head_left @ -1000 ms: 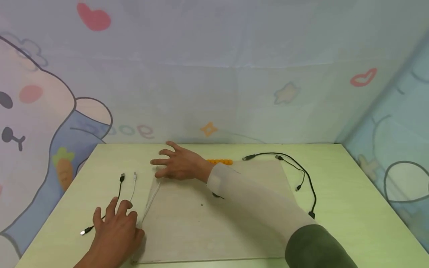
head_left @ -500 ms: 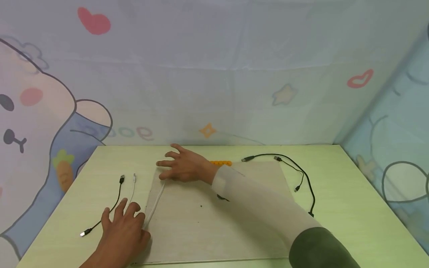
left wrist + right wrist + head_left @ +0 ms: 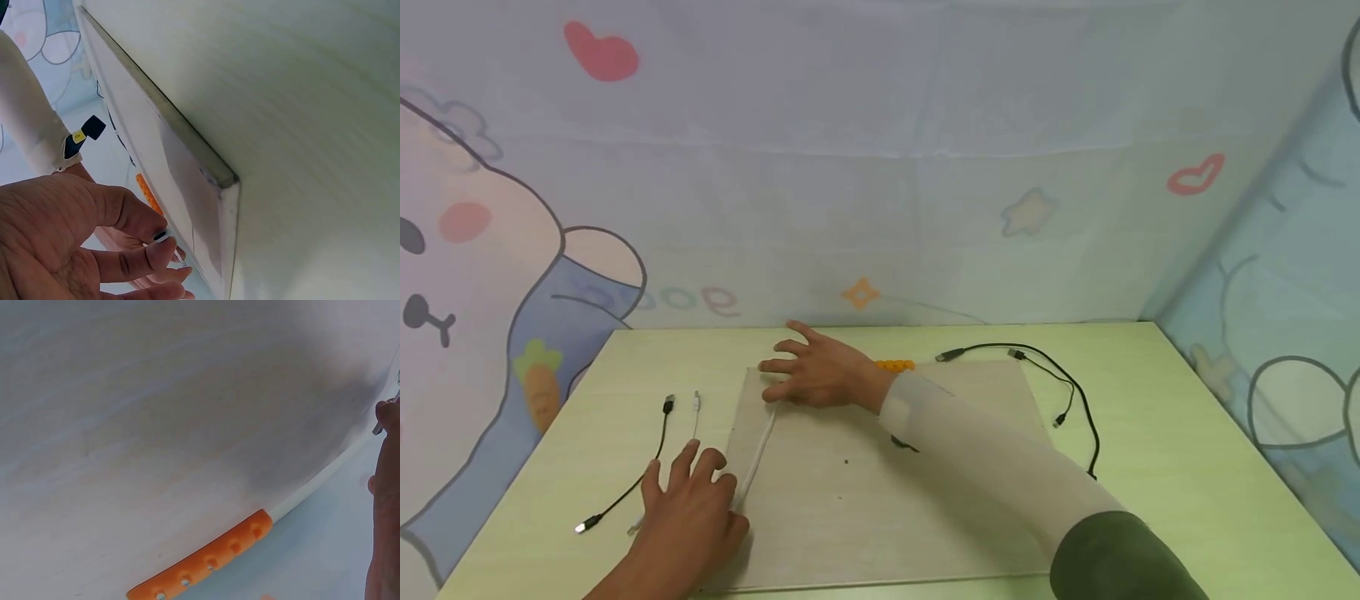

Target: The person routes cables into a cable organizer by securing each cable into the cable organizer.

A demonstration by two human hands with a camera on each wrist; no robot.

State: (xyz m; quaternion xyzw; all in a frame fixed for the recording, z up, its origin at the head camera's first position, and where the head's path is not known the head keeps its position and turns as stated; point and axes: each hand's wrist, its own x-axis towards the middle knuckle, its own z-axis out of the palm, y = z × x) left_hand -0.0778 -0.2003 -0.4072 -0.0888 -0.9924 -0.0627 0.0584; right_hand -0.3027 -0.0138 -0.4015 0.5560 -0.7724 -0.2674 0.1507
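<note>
A white cable [image 3: 758, 458] runs straight between my two hands over the left part of a flat pale board [image 3: 887, 525]. My left hand [image 3: 688, 517], by the board's left edge, pinches one end; the left wrist view shows a white plug [image 3: 161, 235] between thumb and index finger. Near the board's far left corner, my right hand [image 3: 820, 375] pinches the other end, its other fingers spread. In the right wrist view a metal plug tip [image 3: 377, 429] sticks out below the thumb.
An orange notched strip [image 3: 897, 365] sits at the board's far edge. Left of the board lie a black USB cable [image 3: 658, 454] and another white cable [image 3: 696, 417], partly behind my left hand. On the right lie a long black cable [image 3: 1078, 390] and a shorter one [image 3: 1051, 369].
Both hands have shifted slightly right, carrying the white cable further onto the board. A plug of the other white cable now shows beside my left hand. The view has tilted a little.
</note>
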